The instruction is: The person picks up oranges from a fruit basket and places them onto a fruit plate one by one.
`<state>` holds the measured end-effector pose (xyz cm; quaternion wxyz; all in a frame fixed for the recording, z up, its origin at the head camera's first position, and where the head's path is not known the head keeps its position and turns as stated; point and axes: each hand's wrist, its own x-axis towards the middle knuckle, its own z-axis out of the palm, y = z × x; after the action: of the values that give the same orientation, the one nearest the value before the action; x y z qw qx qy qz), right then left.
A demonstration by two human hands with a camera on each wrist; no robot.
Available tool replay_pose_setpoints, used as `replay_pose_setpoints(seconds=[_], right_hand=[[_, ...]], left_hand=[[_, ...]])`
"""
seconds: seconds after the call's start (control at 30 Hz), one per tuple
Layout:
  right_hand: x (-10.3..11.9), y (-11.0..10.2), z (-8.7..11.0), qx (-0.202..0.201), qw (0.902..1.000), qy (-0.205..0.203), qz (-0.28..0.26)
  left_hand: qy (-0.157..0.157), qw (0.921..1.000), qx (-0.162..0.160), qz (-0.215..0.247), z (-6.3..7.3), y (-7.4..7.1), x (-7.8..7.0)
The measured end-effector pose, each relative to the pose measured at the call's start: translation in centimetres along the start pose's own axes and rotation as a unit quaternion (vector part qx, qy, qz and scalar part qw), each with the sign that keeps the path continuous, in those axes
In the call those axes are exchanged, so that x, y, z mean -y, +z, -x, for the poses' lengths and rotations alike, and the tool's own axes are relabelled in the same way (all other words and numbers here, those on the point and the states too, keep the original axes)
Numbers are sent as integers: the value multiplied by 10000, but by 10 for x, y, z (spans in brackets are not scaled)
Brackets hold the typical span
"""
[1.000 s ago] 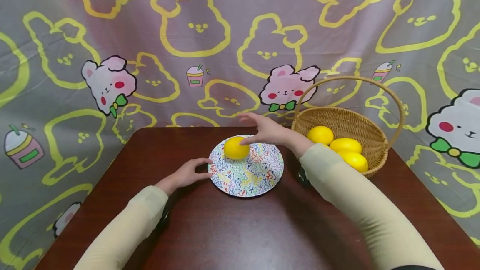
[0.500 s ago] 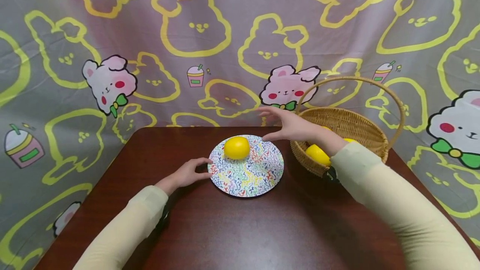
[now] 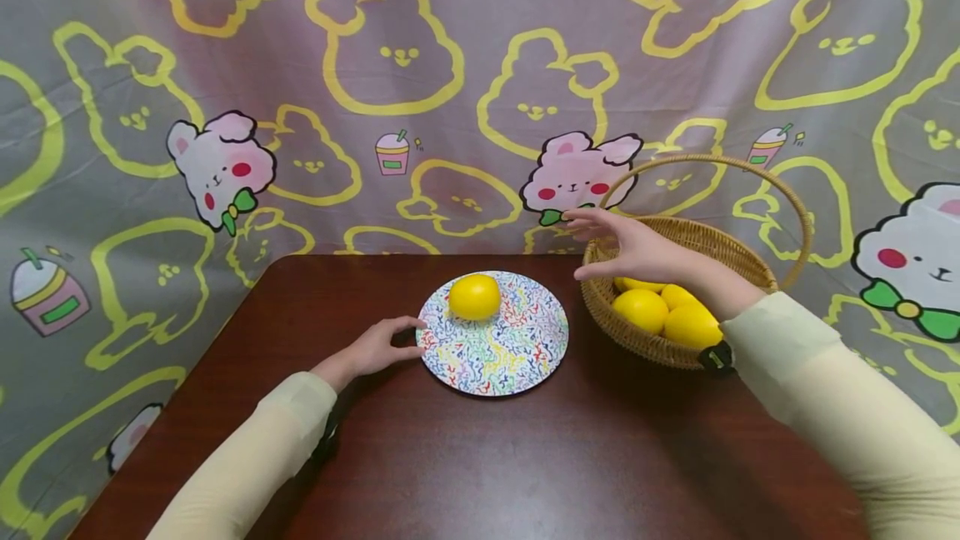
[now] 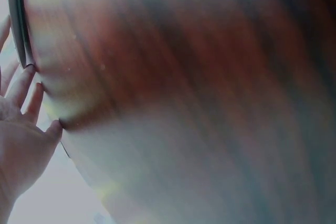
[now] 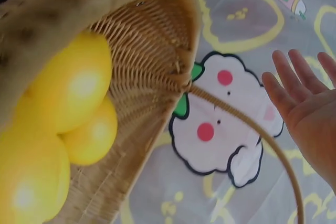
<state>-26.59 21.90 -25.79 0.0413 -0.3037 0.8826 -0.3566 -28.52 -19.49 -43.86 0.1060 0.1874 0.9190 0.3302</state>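
A yellow lemon (image 3: 475,297) lies on the upper left part of a round plate (image 3: 495,365) with a multicoloured squiggle pattern. My left hand (image 3: 375,347) rests at the plate's left edge, thumb and fingers spread apart; the left wrist view shows this hand (image 4: 23,145) with fingertips at the table surface. Above the left side of a wicker basket (image 3: 716,244) hovers my right hand (image 3: 637,248), holding nothing, its fingers extended. Several lemons (image 3: 640,311) lie inside the basket, partly covered by my right forearm. They fill the left of the right wrist view, where the hand (image 5: 317,119) appears apart from them.
The basket's tall handle (image 3: 723,158) arches over it at the right. The brown table (image 3: 465,465) stretches in front of the plate. Behind everything hangs a patterned cloth (image 3: 450,40) with cartoon rabbits.
My right hand has drawn away from the lemon on the plate and moved right, over the basket. The left hand, the plate and its lemon stay in place.
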Motion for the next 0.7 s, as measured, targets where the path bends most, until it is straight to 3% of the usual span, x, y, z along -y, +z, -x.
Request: replay_pose_setpoints(seconds=[0.17,0.37,0.7], right_hand=[[-7,-10,13,-177,9998,84,35],[-23,-17,24,-360,9990,258,75],[-54,-20,44,-311,9969,607,386]], left_hand=[[110,9999,-22,-25,0,0,1],[26,10000,20,33,0,1,1],[21,10000,12,24,0,0,0]])
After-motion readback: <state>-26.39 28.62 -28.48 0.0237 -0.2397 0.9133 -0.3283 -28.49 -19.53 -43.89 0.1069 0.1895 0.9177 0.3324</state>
